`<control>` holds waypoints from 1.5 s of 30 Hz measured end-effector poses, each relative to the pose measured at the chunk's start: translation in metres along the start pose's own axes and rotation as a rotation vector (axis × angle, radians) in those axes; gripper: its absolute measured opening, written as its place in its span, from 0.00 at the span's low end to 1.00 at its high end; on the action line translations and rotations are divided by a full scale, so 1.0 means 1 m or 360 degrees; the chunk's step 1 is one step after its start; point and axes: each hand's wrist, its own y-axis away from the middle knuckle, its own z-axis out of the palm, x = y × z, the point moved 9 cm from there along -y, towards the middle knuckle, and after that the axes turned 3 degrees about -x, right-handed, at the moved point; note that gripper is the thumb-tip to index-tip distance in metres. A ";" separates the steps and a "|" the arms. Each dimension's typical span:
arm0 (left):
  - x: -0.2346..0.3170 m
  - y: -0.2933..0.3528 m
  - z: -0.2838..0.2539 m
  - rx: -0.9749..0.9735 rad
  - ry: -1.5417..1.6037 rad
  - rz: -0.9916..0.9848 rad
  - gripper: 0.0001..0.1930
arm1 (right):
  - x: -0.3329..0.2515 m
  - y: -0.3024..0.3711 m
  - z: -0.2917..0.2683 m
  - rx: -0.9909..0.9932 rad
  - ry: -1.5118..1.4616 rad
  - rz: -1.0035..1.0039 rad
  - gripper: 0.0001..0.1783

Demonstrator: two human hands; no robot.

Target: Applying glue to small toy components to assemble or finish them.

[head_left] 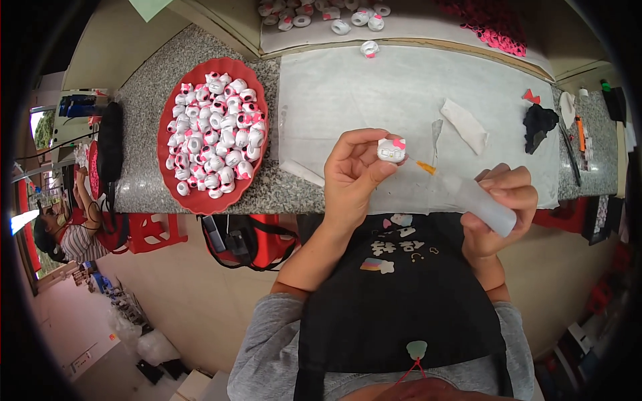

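Holding the small white charm (391, 150) up in my left hand (354, 175), I have thumb and fingertips closed around its sides so that its pink bow faces me. It sits in the air just in front of the white sheet (374, 93) that covers the stone counter (160, 100). My right hand (501, 197) is wrapped shut around a clear squeeze tube (478, 199), whose orange nozzle (426, 167) points at the charm and stops just short of it, not quite touching as far as I can see.

To do this well, I judge that the charm has to stay still, so I pinch it firmly at the edges and keep my fingertips off the face where the nozzle is aimed. A light, even squeeze seems wiser than a hard one, since too much from the tube would likely smear over the bow. Bracing one wrist near the other should steady the tip.

Left of the sheet, on the counter, a red tray (166, 150) is heaped with more white and pink charms (214, 134). Past the sheet's far edge lie further white pieces (334, 17) and a pile of pink bits (498, 30). On the sheet's right side rest a folded white scrap (466, 123) and a black scrap (537, 123).
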 end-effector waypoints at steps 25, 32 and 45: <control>0.002 0.004 -0.006 -0.0017 -0.0011 0.0044 0.18 | -0.011 0.002 0.021 -0.0188 0.0223 -0.0080 0.27; 0.000 0.005 -0.004 -0.0019 -0.0045 0.0011 0.18 | -0.009 0.003 0.024 -0.0208 0.0194 -0.0075 0.27; 0.013 0.005 0.004 -0.0118 -0.0381 0.0238 0.16 | -0.008 0.002 0.024 -0.0136 0.0282 0.0000 0.21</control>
